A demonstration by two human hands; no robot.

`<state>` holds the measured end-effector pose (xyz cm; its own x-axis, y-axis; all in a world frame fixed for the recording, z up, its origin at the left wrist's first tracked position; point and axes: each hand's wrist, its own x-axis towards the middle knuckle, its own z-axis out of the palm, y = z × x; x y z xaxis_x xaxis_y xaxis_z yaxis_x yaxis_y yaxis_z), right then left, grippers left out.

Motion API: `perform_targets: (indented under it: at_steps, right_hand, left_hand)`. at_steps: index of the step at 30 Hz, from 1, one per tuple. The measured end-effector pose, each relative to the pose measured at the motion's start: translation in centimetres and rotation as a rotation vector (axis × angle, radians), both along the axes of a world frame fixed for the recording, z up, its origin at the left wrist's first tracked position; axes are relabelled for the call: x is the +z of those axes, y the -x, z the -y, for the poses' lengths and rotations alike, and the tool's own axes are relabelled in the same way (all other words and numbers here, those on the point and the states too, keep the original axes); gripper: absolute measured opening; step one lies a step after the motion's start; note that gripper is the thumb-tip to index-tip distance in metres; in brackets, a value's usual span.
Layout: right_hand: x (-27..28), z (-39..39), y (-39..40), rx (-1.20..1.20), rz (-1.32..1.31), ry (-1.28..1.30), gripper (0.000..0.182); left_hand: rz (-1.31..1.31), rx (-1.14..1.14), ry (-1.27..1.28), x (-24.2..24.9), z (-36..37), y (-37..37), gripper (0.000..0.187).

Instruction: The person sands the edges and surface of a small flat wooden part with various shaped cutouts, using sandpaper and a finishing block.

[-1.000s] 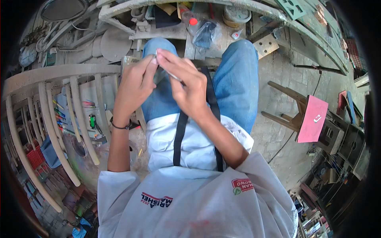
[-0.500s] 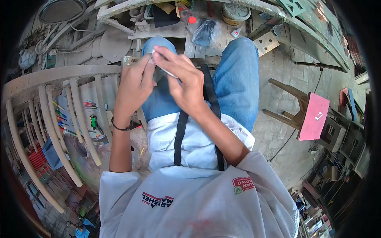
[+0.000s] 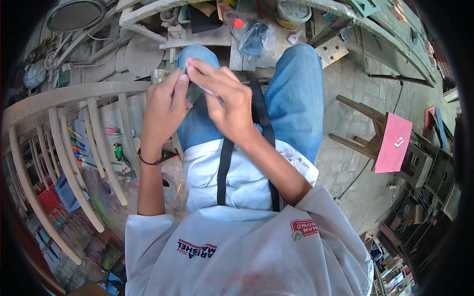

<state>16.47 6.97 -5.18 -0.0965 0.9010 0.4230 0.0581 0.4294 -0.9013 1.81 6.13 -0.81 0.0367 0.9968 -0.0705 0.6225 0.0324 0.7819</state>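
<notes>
My left hand [image 3: 165, 107] is closed above the left knee, thumb and fingers pinching a small, thin greyish piece [image 3: 183, 72]. My right hand [image 3: 228, 101] meets it from the right, its index fingertip right at the top of that piece. Under the right fingers shows the pale edge of a thin flat strip [image 3: 205, 91], bent along the hand; I cannot tell what kind of thing it is. Both hands are over the blue jeans [image 3: 296, 98], and a black strap [image 3: 261, 108] runs across the lap beside the right wrist.
A slatted wooden chair back [image 3: 79, 96] stands at the left, with pens and a green object [image 3: 118, 152] behind its slats. In front are a plastic bag [image 3: 256, 42], a red-capped bottle [image 3: 237, 23] and a lidded tub [image 3: 293, 15]. A pink-topped stool [image 3: 392, 143] lies at the right.
The right fingers have shifted slightly down and left against the small piece, and less of the pale strip shows. The left hand has barely moved.
</notes>
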Motion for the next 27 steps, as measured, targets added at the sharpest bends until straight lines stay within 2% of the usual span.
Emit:
perform_targets:
  at_steps: [2, 4, 8, 11, 12, 16, 20, 24, 25, 26, 27]
  right_hand:
    - [-2.5, -0.7, -0.2, -0.016, 0.026, -0.022, 0.042]
    - [-2.2, -1.3, -0.3, -0.063, 0.088, 0.006, 0.041]
    - [-0.8, 0.0, -0.1, 0.006, -0.028, 0.020, 0.039]
    - [-4.2, -0.9, -0.2, -0.042, 0.047, 0.016, 0.037]
    - [-3.5, -1.1, -0.2, -0.080, 0.097, 0.036, 0.037]
    - [-1.0, 0.2, 0.1, 0.000, -0.030, 0.034, 0.039]
    - [-5.3, -0.9, -0.2, -0.070, 0.090, 0.047, 0.041]
    - [-2.4, 0.1, 0.0, 0.016, -0.032, 0.071, 0.040]
    - [-4.5, -0.6, 0.0, -0.047, 0.006, 0.002, 0.044]
    - [-6.3, -1.2, 0.1, -0.092, 0.071, 0.045, 0.045]
    - [-6.1, -1.1, 0.0, -0.081, 0.079, 0.055, 0.040]
  left_hand:
    - [0.010, 0.008, -0.034, 0.2, -0.2, -0.1, 0.028]
    - [0.006, -0.015, -0.030, 0.5, -0.2, -0.3, 0.028]
    - [0.017, 0.015, -0.013, 0.4, 0.5, -0.3, 0.027]
    - [0.022, 0.005, -0.034, 0.7, 0.3, -0.1, 0.027]
    - [0.019, 0.017, -0.023, 0.6, 0.5, 0.0, 0.027]
    - [0.034, 0.021, -0.035, 0.3, 0.4, 0.1, 0.026]
    - [0.071, 0.032, -0.003, 0.8, 0.2, 0.4, 0.026]
    - [0.032, 0.033, 0.034, 0.2, 0.5, 0.3, 0.027]
    - [0.030, 0.027, 0.022, 0.4, 0.3, 0.3, 0.027]
    - [0.024, 0.027, 0.013, 0.6, 0.2, 0.3, 0.027]
    - [0.025, 0.035, 0.019, 0.6, 0.3, 0.3, 0.027]
